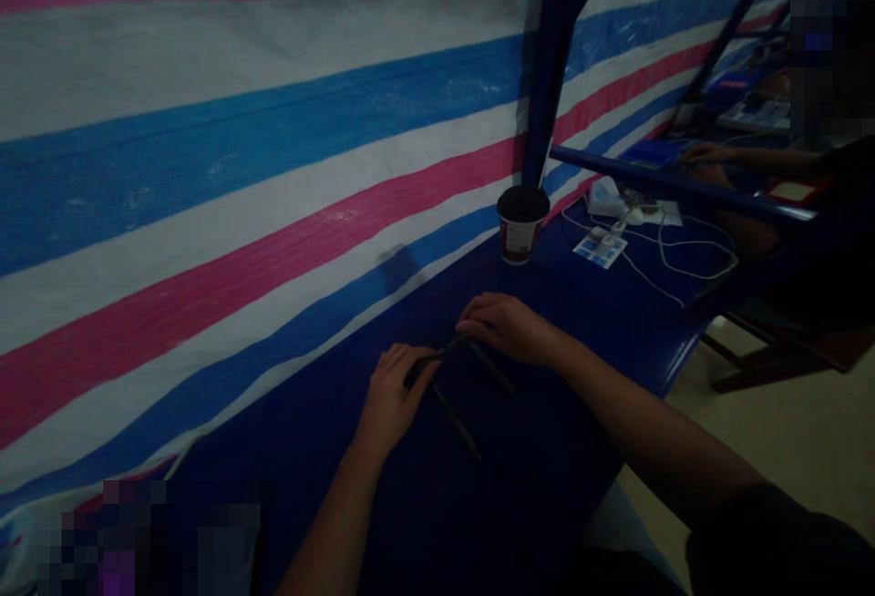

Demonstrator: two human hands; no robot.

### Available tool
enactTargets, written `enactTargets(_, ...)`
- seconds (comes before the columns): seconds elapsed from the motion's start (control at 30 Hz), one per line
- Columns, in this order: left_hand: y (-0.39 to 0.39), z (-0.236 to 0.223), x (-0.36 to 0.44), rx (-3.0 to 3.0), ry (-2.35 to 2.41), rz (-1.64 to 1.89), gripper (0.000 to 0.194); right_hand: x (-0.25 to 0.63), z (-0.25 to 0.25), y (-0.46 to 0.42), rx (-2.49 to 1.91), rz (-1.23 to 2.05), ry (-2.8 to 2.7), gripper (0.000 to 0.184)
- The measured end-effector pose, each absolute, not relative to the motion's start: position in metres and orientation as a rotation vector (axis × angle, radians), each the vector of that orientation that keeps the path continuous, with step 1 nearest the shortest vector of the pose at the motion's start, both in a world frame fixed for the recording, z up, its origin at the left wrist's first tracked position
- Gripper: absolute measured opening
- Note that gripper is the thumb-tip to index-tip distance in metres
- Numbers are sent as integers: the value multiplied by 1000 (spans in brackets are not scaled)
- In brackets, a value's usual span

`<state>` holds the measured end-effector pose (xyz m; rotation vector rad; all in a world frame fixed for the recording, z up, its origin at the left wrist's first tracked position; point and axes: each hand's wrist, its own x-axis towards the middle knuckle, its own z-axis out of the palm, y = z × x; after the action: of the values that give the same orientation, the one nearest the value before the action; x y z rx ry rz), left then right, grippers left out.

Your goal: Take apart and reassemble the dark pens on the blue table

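A dark pair of glasses (457,423) is held low over the blue tabletop, its two thin arms pointing back toward me. My left hand (400,386) is closed around the left end of the frame, thumb on the near side. At the other end, my right hand (511,324) pinches the frame with bent fingers. The dim light and my fingers hide most of the lenses. Beyond my right hand stands a paper cup (519,236) with a black lid.
A striped plastic sheet (273,241) hangs along the table's (547,468) far side. A dark blue metal post (547,58) and crossbar (676,184) rise past the cup. White cables (697,272) and a printed card (600,247) lie at right, near another person's hand (707,153).
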<state>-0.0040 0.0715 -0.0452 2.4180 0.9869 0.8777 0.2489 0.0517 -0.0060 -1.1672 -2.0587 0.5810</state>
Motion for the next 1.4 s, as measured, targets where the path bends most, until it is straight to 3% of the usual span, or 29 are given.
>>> enactTargets(0.1, 71, -45, -4, 2415, 999, 882, 18, 248, -6, 51, -1155, 528, -2088, 26)
enactTargets(0.17, 71, -45, -4, 2424, 1001, 862, 17, 247, -6, 50, -1143, 498, -2161, 16)
enactTargets(0.4, 71, -46, -4, 2439, 989, 843, 15, 246, 0, 47, -1245, 432, -2234, 19)
enactTargets(0.57, 72, -46, -5, 2440, 976, 848, 15, 246, 4, 45, -1316, 373, -2235, 33)
enactTargets(0.63, 72, -46, -5, 2448, 984, 850, 16, 246, 5, 45, -1313, 378, -2295, 22)
enactTargets(0.83, 75, -46, -6, 2443, 1018, 946, 21, 245, 5, 44, -1321, 336, -2305, 40)
enactTargets(0.93, 75, -47, -6, 2445, 970, 958, 23, 241, 0, 46, -1274, 334, -2442, 21)
enactTargets(1.2, 68, -48, 1, 2573, 875, 1147, 16, 233, 1, 46, -1409, 486, -2347, 46)
enactTargets(1.4, 66, -50, 2, 2594, 863, 1094, 17, 243, 1, 47, -1225, 491, -2296, 24)
